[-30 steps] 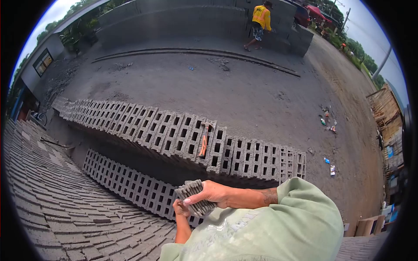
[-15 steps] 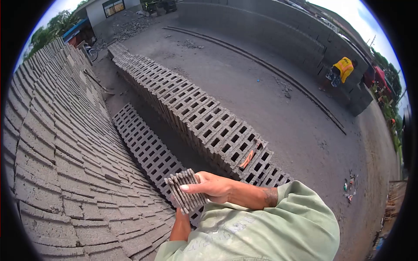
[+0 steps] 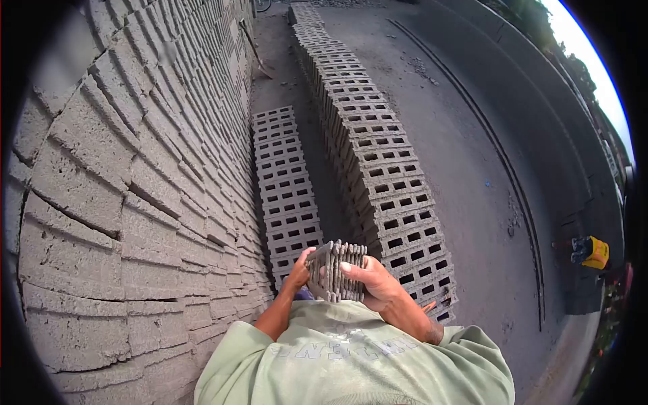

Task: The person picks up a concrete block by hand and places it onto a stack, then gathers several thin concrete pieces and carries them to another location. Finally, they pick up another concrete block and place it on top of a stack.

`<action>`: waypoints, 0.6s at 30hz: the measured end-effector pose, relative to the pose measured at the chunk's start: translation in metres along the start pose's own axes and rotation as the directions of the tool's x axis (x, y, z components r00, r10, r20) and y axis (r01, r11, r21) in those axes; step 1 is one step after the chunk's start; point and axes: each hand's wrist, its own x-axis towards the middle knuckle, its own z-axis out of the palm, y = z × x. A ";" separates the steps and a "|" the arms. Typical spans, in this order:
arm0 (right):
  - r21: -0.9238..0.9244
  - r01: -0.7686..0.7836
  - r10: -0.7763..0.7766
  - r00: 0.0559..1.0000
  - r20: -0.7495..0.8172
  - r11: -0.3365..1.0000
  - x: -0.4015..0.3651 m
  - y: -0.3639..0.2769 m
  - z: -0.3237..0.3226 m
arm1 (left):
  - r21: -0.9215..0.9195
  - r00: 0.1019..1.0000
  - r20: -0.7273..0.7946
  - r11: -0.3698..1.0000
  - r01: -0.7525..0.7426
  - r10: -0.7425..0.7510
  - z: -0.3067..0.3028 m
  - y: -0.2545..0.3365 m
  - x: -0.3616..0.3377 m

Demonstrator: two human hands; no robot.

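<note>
In front of my chest is a stack of thin, rough grey plates (image 3: 345,262), held on edge between my two hands. My right hand (image 3: 379,282) is closed around the stack's right side, its thumb lying across the front. At the left side, my left hand (image 3: 300,271) grips the outer plate with its fingers. Just beyond the hands stands a low row of hollow concrete blocks (image 3: 287,181). A taller, longer row of hollow blocks (image 3: 368,138) runs to its right. Beside my right forearm a bit of an orange object (image 3: 428,306) shows on these blocks.
A high wall of stacked grey blocks (image 3: 88,223) rises close on my left. A long-handled shovel (image 3: 256,52) leans farther along it. Long thin rails (image 3: 496,138) lie on the ground to the right. A person in a yellow top (image 3: 595,252) is at the far right.
My view has turned left and down, so the block rows now run away from me. The plates have turned more upright in my hands, and my left hand now shows at their left side.
</note>
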 end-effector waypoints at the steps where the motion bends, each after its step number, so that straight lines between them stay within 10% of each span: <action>1: -0.039 0.000 0.000 1.000 -0.004 0.999 0.016 -0.008 0.000 | 0.105 0.992 0.004 0.986 -0.128 0.128 -0.004 0.010 0.023; 3: -0.073 -0.016 0.014 1.000 -0.028 0.997 0.047 -0.027 0.003 | 0.259 0.955 0.072 0.919 -0.297 0.288 -0.016 0.037 0.065; 7: -0.098 0.050 -0.061 0.992 -0.111 0.994 0.120 -0.081 0.009 | 0.452 0.962 0.270 0.887 -0.094 -0.036 -0.053 0.077 0.140; 14: -0.108 0.041 -0.080 0.921 -0.381 0.993 0.258 -0.165 0.027 | 0.306 0.918 0.338 0.898 -0.316 0.208 -0.115 0.091 0.324; 17: -0.122 0.029 -0.078 0.903 -0.423 0.992 0.317 -0.202 0.039 | 0.125 0.972 0.092 0.966 -0.225 0.214 -0.135 -0.063 0.420; 18: -0.109 0.035 -0.078 0.904 -0.420 0.993 0.338 -0.216 0.042 | -0.136 0.949 -0.105 0.950 0.281 -0.296 -0.148 0.089 0.395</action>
